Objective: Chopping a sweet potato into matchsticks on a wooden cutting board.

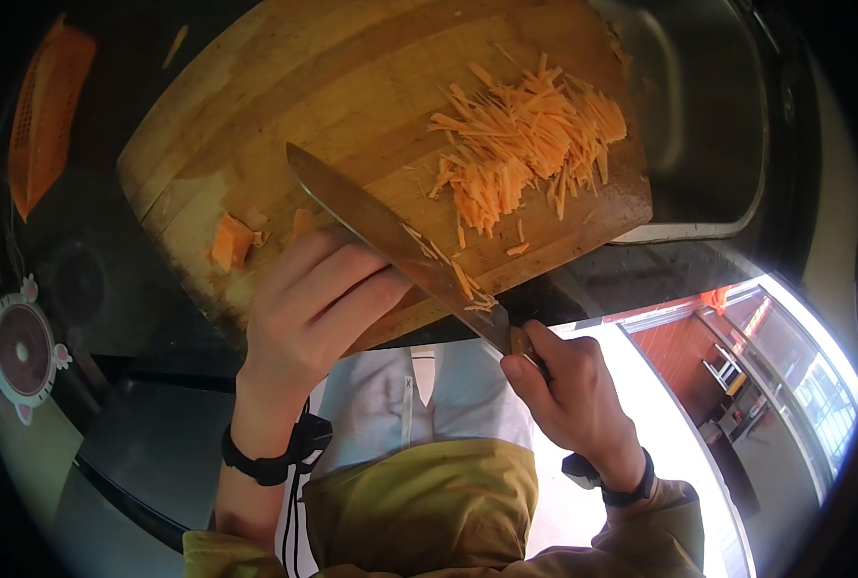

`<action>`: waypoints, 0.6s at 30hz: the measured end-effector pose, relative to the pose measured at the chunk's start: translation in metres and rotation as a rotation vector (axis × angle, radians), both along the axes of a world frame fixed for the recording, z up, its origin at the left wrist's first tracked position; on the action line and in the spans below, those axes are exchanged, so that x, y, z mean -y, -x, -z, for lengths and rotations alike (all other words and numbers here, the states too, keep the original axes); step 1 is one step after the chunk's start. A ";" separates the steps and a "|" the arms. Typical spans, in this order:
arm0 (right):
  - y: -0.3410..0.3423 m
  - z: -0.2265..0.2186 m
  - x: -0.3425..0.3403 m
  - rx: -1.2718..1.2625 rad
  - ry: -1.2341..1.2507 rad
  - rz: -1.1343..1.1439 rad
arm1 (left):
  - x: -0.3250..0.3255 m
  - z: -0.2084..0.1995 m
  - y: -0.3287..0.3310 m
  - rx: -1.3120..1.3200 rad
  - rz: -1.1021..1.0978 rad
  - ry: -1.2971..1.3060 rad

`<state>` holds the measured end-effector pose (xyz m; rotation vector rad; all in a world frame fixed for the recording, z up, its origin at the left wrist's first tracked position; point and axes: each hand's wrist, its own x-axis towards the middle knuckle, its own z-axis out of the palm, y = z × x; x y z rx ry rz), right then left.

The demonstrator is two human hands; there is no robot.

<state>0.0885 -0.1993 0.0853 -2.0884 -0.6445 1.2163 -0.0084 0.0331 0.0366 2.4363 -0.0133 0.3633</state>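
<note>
In my right hand [573,390] is a kitchen knife [386,236], gripped by its handle, its long blade slanting up and left across the wooden cutting board [285,87]. A few thin shreds cling to the blade. My left hand [318,303] presses down at the board's near side, fingers curled together against the blade. Just beyond its fingertips peeks a piece of carrot [302,222]; the rest of it is hidden under the hand. An orange carrot chunk [231,241] lies left of that hand. Carrot shreds [525,144] form a loose pile at the board's right.
Beyond the board's right end is a metal sink [708,125]. An orange plastic basket [49,116] stands at the far left on the dark counter. A round pink-and-white cat-shaped item [23,347] sits at the left edge, above a dark panel [159,443].
</note>
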 end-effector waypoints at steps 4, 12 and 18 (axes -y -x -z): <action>0.006 -0.002 -0.005 -0.064 -0.016 0.037 | 0.005 0.004 -0.001 0.065 -0.022 -0.064; 0.007 -0.014 -0.016 -0.154 -0.047 0.124 | 0.001 -0.001 0.001 0.037 -0.043 -0.081; 0.016 -0.011 -0.016 -0.183 -0.082 0.210 | 0.009 0.002 -0.002 0.097 -0.056 -0.103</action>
